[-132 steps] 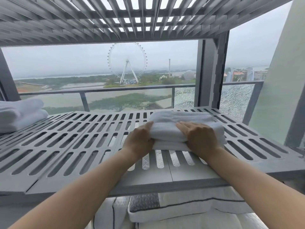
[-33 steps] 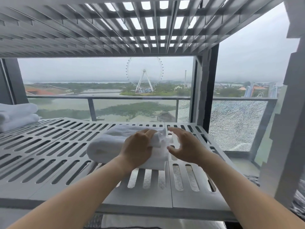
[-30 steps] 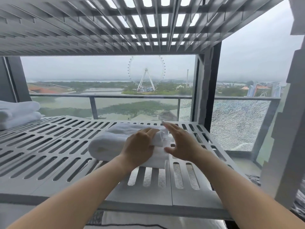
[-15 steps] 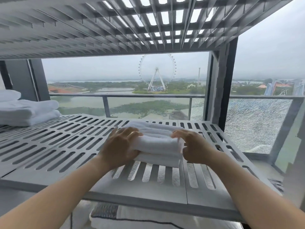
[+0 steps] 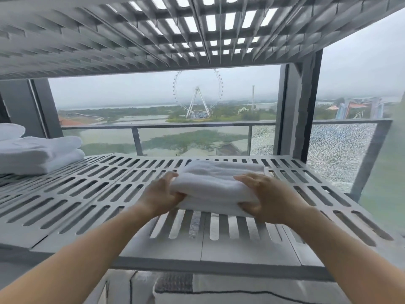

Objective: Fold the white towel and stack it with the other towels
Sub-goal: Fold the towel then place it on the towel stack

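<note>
Right hand (image 5: 269,200), clear of the cloth a second ago, now grips the folded white towel (image 5: 219,183) at its right end; left hand (image 5: 162,194) grips the left end. Towel lies right of centre on the shelf (image 5: 241,251); stacked towels (image 5: 39,154) at its left edge. Likely risk: loose layers splaying during carry.

**White on grey, all over the rack**

Plain white, that folded towel (image 5: 219,183), and the stacked towels (image 5: 41,154) over on the left show the same clean white. Under them is a pale grey shelf (image 5: 87,194), with rows of long dark slots running across it. Overhead, the upper shelf (image 5: 153,29) is grey too, a grid with bright white squares. Beyond, a white Ferris wheel (image 5: 198,95) on grey sky, green land, and a glass panel (image 5: 337,150) crazed with fine white cracks.
</note>
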The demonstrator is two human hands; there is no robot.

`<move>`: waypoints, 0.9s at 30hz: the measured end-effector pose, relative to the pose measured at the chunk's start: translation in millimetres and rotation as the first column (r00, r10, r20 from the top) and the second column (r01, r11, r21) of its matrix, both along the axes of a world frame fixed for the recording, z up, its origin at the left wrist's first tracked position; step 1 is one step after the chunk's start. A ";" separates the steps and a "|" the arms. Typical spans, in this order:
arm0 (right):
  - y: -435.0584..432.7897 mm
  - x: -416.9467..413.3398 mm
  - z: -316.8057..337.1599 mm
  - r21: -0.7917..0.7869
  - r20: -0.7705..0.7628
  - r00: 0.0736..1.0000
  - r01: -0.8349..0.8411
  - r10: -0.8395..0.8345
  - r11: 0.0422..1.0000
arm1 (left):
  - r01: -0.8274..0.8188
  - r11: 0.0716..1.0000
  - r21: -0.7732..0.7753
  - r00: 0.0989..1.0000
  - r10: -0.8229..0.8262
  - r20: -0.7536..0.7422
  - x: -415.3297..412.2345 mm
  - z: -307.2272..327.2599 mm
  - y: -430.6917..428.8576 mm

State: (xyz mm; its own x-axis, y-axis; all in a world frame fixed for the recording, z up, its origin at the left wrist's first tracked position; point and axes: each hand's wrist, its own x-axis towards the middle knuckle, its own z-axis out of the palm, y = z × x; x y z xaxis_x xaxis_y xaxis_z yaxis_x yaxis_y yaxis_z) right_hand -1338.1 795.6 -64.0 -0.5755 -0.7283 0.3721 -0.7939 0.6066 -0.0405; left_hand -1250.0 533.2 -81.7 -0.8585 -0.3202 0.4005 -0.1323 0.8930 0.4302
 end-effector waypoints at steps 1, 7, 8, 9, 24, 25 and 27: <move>-3.4 1.5 -2.2 -0.038 -0.002 1.000 0.015 -0.015 0.999 | -0.017 0.999 0.044 1.000 0.017 -0.005 -0.1 -1.0 0.7; -16.1 6.6 -14.6 -0.119 -0.110 0.977 0.169 -0.183 0.978 | 0.005 0.978 0.208 1.000 -0.001 -0.019 -5.2 1.7 -1.7; -16.5 6.8 -17.3 -0.126 -0.112 0.972 0.194 -0.209 0.973 | 0.028 0.980 0.196 1.000 -0.028 -0.002 -6.3 4.0 -3.4; -16.7 7.1 -20.1 -0.138 -0.116 0.967 0.210 -0.227 0.968 | 0.049 0.984 0.170 0.998 -0.053 0.015 -7.1 6.3 -4.9; -22.7 5.2 -24.5 -0.089 -0.120 0.971 0.199 -0.209 0.976 | 0.207 0.975 0.082 0.978 -0.208 -0.001 0.1 4.0 -22.1; -21.8 3.6 -25.4 -0.077 -0.079 0.978 0.187 -0.193 0.979 | 0.229 0.970 0.081 0.973 -0.230 0.004 1.6 3.0 -23.0; -20.5 0.5 -25.3 -0.062 -0.018 0.983 0.181 -0.182 0.982 | 0.274 0.960 0.060 0.962 -0.274 0.001 4.7 1.6 -24.2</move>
State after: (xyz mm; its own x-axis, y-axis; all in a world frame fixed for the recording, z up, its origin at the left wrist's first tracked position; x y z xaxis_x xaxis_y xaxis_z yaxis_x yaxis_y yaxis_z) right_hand -1337.6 775.1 -89.3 -0.6867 -0.5886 0.4267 -0.6718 0.7380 -0.0632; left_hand -1245.3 509.0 -80.2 -0.9202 -0.0947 0.3798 0.1099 0.8687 0.4830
